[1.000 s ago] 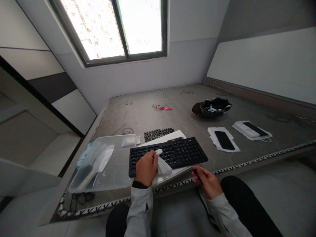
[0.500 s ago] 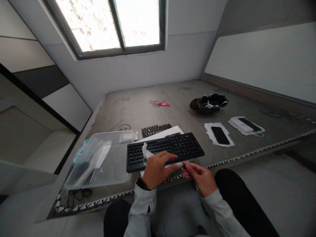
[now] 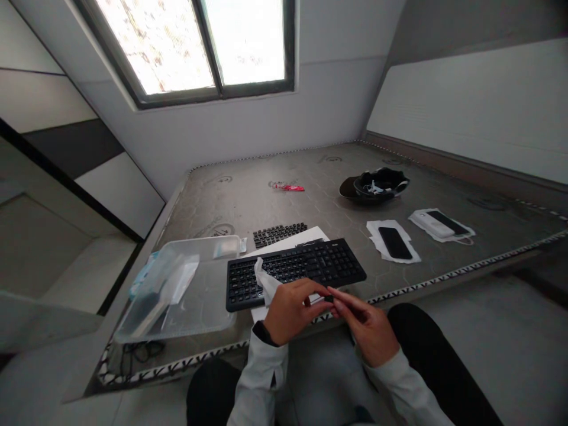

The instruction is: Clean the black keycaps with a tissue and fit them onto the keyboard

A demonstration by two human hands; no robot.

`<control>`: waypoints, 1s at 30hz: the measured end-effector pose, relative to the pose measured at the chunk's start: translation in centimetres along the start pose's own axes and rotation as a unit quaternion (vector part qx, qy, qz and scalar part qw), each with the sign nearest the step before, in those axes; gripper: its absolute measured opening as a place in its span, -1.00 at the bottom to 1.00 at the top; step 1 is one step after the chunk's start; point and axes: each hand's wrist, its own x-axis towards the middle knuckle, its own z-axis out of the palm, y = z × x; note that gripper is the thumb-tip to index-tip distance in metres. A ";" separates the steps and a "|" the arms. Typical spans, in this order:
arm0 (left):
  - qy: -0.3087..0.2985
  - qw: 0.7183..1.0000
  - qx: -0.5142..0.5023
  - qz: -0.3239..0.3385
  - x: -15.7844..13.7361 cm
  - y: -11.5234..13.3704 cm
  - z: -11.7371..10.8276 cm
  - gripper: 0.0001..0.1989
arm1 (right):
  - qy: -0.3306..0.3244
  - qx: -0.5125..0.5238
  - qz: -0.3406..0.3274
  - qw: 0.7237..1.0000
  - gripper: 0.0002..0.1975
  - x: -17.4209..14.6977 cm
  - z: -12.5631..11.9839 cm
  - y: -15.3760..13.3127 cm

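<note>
My left hand [image 3: 288, 310] and my right hand [image 3: 366, 328] meet just in front of the keyboard's near edge. Between their pinched fingertips is a small black keycap [image 3: 329, 299], mostly covered by the fingers. A crumpled white tissue [image 3: 267, 280] sticks up from my left hand, over the keys; how the fingers grip it is hidden. The black keyboard [image 3: 344, 263] lies at a slant on white paper [image 3: 317, 233], and its left part looks stripped of keycaps. Behind it, loose black keycaps [image 3: 279, 234] are laid out in rows.
Left of the keyboard stands a clear plastic tray [image 3: 204, 322] with white strips inside. A black cable [image 3: 144, 350] lies by its near corner. Two phones [image 3: 394, 243] rest on white tissues at right. Farther back are an upturned cap [image 3: 381, 184] and a red wrapper [image 3: 293, 187].
My left hand has moved slightly right and down, its fingertips now meeting those of my right hand at the small black keycap. More of the tissue shows.
</note>
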 end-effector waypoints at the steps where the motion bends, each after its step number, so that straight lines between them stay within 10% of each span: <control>1: -0.007 1.000 0.006 -0.001 0.0 0.0 0.0 -0.81 | -0.004 -0.010 -0.003 1.000 -0.65 0.0 0.0 0.1; 8: -0.052 0.998 0.044 -0.014 -0.2 -1.4 0.1 -0.85 | -0.026 -0.053 -0.004 0.998 -0.66 0.5 0.2 1.6; 30: 0.158 0.924 0.234 -0.257 -0.8 -9.4 -3.9 -0.82 | -0.094 -0.103 0.004 0.990 -0.70 0.7 0.6 3.5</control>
